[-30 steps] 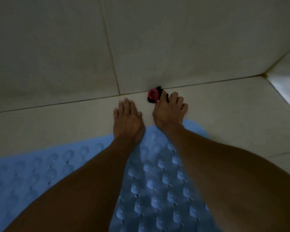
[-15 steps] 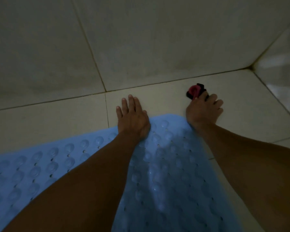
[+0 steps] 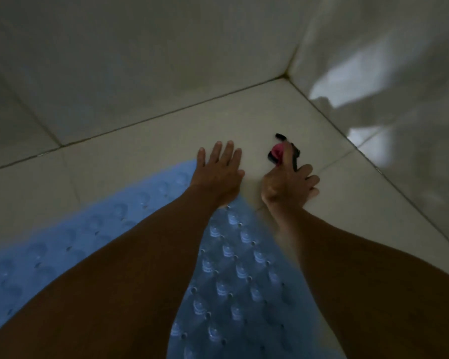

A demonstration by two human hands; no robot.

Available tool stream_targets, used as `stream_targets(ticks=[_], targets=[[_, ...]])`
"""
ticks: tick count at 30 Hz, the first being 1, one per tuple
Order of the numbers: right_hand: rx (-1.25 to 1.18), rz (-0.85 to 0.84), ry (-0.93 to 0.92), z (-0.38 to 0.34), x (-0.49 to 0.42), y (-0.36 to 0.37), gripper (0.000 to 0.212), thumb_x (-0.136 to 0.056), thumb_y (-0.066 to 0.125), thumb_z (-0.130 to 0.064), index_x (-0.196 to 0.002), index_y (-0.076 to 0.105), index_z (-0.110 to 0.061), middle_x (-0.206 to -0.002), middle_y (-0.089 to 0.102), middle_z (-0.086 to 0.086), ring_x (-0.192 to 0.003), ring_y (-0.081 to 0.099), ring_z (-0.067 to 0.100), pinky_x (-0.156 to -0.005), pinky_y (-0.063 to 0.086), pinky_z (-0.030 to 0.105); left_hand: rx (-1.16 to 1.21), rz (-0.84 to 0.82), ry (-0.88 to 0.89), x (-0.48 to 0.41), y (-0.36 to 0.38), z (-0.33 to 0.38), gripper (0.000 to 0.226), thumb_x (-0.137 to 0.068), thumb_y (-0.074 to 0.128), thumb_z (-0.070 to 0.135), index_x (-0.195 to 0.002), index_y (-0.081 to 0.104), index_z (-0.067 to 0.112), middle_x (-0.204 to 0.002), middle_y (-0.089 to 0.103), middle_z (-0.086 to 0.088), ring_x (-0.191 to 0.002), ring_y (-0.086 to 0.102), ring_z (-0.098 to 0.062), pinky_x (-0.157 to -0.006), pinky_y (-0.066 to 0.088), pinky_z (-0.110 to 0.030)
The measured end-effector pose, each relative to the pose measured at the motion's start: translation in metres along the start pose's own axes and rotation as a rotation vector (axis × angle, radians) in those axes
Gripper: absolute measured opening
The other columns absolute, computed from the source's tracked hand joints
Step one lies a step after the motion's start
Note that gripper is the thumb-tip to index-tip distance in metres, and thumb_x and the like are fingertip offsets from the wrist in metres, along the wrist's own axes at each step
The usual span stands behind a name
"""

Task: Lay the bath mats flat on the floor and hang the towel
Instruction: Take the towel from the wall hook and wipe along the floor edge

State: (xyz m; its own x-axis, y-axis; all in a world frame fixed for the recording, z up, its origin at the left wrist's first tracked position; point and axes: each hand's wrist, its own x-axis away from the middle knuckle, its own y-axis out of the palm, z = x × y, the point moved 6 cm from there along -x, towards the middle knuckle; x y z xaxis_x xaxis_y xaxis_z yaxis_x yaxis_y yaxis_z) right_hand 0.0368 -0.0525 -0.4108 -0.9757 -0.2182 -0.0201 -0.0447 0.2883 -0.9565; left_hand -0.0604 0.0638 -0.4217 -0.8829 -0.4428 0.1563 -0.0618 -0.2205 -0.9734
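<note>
A light blue bath mat (image 3: 233, 268) with rows of suction cups lies on the pale tile floor, running from the lower left to its far edge by my hands. My left hand (image 3: 218, 172) rests palm down on the mat's far corner, fingers apart and reaching onto the tile. My right hand (image 3: 288, 185) is on the bare floor just right of the mat, fingers spread. A small red and black object (image 3: 278, 152) sits at the tip of its index finger. No towel is in view.
The tiled wall (image 3: 140, 60) rises just beyond my hands and meets a second wall (image 3: 386, 99) at a corner on the right. A bright patch of light (image 3: 347, 81) falls on the right wall. The room is dim.
My right hand has come off the mat onto the bare tile at its right, the red and black object moving with it. My left hand has slid to the mat's far corner. The view has shifted right.
</note>
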Motion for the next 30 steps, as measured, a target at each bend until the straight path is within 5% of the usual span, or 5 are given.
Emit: stream_targets(ticks=[8, 13, 20, 26, 30], targets=[[0.060, 0.075, 0.298, 0.082, 0.027, -0.022, 0.052, -0.089, 0.043, -0.023, -0.140, 0.033, -0.024, -0.132, 0.035, 0.016, -0.115, 0.034, 0.037, -0.098, 0.027, 0.048, -0.002, -0.022, 0.040, -0.001, 0.011, 0.046, 0.055, -0.104, 0.016, 0.032, -0.155, 0.002, 0.015, -0.163, -0.005, -0.008, -0.149, -0.006, -0.031, -0.118, 0.000, -0.057], [0.045, 0.098, 0.355, 0.119, 0.059, -0.030, 0.062, -0.088, 0.041, -0.015, -0.147, 0.025, -0.009, -0.157, 0.014, 0.011, -0.140, 0.017, 0.035, -0.116, 0.004, 0.053, -0.018, 0.012, 0.170, 0.021, 0.020, 0.062, 0.058, -0.104, 0.015, 0.035, -0.155, 0.001, 0.012, -0.162, -0.004, -0.011, -0.149, -0.005, -0.031, -0.120, 0.001, -0.053], [-0.107, -0.029, 0.343, 0.106, 0.081, -0.030, 0.072, -0.089, 0.042, -0.017, -0.150, 0.012, -0.038, -0.162, -0.001, 0.002, -0.147, 0.003, 0.036, -0.116, 0.002, 0.055, 0.009, 0.075, 0.189, 0.045, 0.027, 0.074, 0.056, -0.103, 0.019, 0.028, -0.155, 0.007, 0.010, -0.162, 0.002, -0.015, -0.149, 0.000, -0.033, -0.120, 0.004, -0.051], [0.114, -0.054, 0.122, 0.084, 0.102, -0.025, 0.063, -0.098, 0.031, -0.030, -0.153, 0.008, -0.009, -0.161, -0.016, 0.009, -0.146, -0.015, 0.037, -0.115, -0.011, 0.052, 0.018, 0.134, 0.211, 0.050, 0.030, 0.068, 0.056, -0.103, 0.017, 0.035, -0.154, 0.012, 0.012, -0.162, 0.008, -0.014, -0.149, 0.005, -0.032, -0.120, 0.005, -0.052], [0.003, 0.009, 0.083, 0.092, 0.099, -0.029, 0.050, -0.099, 0.031, -0.025, -0.146, 0.029, -0.008, -0.162, 0.003, 0.012, -0.148, -0.004, 0.033, -0.119, -0.002, 0.049, -0.003, 0.117, 0.229, 0.048, 0.032, 0.070, 0.055, -0.103, 0.016, 0.034, -0.154, 0.012, 0.015, -0.162, 0.007, -0.012, -0.149, 0.003, -0.033, -0.119, 0.003, -0.054]])
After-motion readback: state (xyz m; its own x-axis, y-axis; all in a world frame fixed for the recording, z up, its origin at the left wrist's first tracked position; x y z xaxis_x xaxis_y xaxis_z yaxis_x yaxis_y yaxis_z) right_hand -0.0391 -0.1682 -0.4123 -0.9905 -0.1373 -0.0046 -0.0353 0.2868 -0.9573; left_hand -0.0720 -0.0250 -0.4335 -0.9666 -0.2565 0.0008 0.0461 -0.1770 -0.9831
